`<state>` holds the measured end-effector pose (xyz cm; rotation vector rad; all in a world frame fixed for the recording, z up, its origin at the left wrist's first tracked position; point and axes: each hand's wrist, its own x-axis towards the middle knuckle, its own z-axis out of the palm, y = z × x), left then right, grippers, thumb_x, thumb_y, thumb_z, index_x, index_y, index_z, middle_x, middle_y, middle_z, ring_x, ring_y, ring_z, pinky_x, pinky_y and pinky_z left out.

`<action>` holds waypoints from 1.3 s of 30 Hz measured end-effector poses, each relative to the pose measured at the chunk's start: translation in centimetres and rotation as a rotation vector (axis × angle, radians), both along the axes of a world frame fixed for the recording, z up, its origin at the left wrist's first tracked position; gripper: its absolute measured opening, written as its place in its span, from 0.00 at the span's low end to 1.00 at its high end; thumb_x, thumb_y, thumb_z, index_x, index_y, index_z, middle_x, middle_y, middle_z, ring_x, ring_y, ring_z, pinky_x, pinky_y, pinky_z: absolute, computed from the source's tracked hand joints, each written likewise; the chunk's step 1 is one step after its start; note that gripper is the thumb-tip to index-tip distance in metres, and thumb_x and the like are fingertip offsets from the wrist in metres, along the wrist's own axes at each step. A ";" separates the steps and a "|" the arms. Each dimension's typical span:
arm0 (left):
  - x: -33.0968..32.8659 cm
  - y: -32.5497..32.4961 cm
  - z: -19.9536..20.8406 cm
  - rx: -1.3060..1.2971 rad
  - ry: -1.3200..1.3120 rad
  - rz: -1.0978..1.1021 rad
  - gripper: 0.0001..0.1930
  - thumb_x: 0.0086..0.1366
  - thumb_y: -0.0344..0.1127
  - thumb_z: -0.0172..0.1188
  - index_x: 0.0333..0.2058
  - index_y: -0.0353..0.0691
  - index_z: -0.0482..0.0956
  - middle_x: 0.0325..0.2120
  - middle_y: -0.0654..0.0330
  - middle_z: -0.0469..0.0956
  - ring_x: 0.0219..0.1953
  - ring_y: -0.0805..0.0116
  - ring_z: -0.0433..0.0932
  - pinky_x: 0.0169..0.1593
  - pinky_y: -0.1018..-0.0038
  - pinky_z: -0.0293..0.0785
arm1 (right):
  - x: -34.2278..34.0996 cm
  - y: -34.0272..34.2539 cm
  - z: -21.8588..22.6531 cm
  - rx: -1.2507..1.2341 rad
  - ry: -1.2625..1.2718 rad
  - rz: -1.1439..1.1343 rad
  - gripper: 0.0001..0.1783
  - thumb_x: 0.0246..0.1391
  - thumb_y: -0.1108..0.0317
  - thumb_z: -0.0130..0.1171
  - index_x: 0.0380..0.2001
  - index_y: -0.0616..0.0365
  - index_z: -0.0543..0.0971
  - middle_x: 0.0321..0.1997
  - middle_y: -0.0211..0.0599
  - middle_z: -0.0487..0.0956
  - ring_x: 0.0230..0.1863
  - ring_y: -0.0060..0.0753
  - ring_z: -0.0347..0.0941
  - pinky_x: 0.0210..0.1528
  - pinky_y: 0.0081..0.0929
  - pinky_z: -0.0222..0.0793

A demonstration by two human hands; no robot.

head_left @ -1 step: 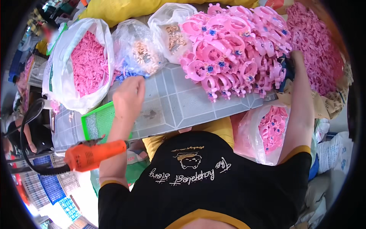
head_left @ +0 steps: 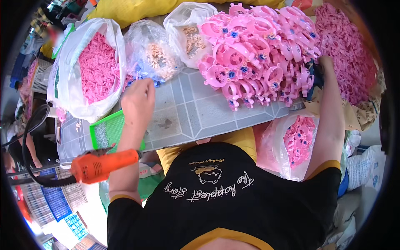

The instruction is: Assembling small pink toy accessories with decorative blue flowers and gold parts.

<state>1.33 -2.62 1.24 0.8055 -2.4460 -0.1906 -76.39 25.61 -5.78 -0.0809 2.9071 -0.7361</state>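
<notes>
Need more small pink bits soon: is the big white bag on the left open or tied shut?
Open. The white bag has its mouth spread wide, and the small pink parts heaped inside show from above.

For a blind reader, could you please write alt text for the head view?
A person's left hand reaches toward small blue parts beside a clear plastic bag, while the right hand rests by a heap of pink plastic toy pieces on a grey tiled table.

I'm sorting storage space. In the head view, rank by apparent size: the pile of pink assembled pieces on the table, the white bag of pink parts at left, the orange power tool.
1. Pile of pink assembled pieces, largest.
2. White bag of pink parts.
3. Orange power tool, smallest, though it sits nearer the camera.
</notes>
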 end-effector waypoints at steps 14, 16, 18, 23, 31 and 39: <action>-1.9 -5.0 -4.3 0.232 -0.355 0.208 0.12 0.59 0.35 0.66 0.40 0.38 0.86 0.35 0.48 0.85 0.39 0.52 0.85 0.44 0.60 0.79 | 6.4 3.4 5.4 -1.136 -0.121 -0.209 0.13 0.59 0.72 0.51 0.47 0.62 0.74 0.45 0.42 0.78 0.44 0.46 0.77 0.50 0.54 0.81; -1.7 -5.4 -5.0 0.265 -0.322 0.178 0.12 0.59 0.35 0.64 0.41 0.40 0.85 0.36 0.48 0.84 0.41 0.46 0.83 0.47 0.54 0.78 | 8.6 5.2 8.4 -1.411 0.065 -0.111 0.13 0.62 0.76 0.47 0.48 0.68 0.72 0.46 0.47 0.78 0.47 0.50 0.78 0.55 0.57 0.80; -0.1 -4.9 -4.5 0.222 -0.208 0.173 0.11 0.58 0.33 0.64 0.40 0.39 0.85 0.35 0.48 0.83 0.38 0.48 0.83 0.45 0.58 0.78 | 15.3 3.3 12.4 -1.587 0.271 0.063 0.12 0.64 0.79 0.48 0.49 0.69 0.72 0.46 0.52 0.79 0.48 0.52 0.79 0.57 0.56 0.81; -1.0 -3.6 -1.3 0.328 0.080 0.070 0.11 0.56 0.25 0.65 0.39 0.36 0.84 0.33 0.52 0.81 0.33 0.61 0.81 0.41 0.70 0.77 | 38.1 1.9 16.6 -1.554 0.277 0.540 0.11 0.65 0.78 0.51 0.49 0.65 0.73 0.44 0.48 0.79 0.46 0.45 0.80 0.56 0.45 0.80; -0.5 -2.3 -0.7 0.653 0.346 -0.299 0.09 0.63 0.19 0.61 0.40 0.34 0.86 0.38 0.59 0.81 0.36 0.73 0.79 0.42 0.77 0.75 | 59.7 -10.5 4.8 -1.162 -1.250 0.528 0.24 0.62 0.77 0.54 0.61 0.58 0.68 0.52 0.39 0.75 0.53 0.36 0.76 0.57 0.41 0.78; -0.3 1.9 -0.9 0.750 0.270 -0.217 0.08 0.61 0.22 0.65 0.39 0.36 0.87 0.35 0.60 0.83 0.38 0.71 0.81 0.43 0.76 0.76 | 61.6 -15.7 0.0 -1.327 -1.361 0.537 0.29 0.62 0.78 0.56 0.65 0.56 0.63 0.59 0.38 0.72 0.56 0.32 0.75 0.61 0.31 0.72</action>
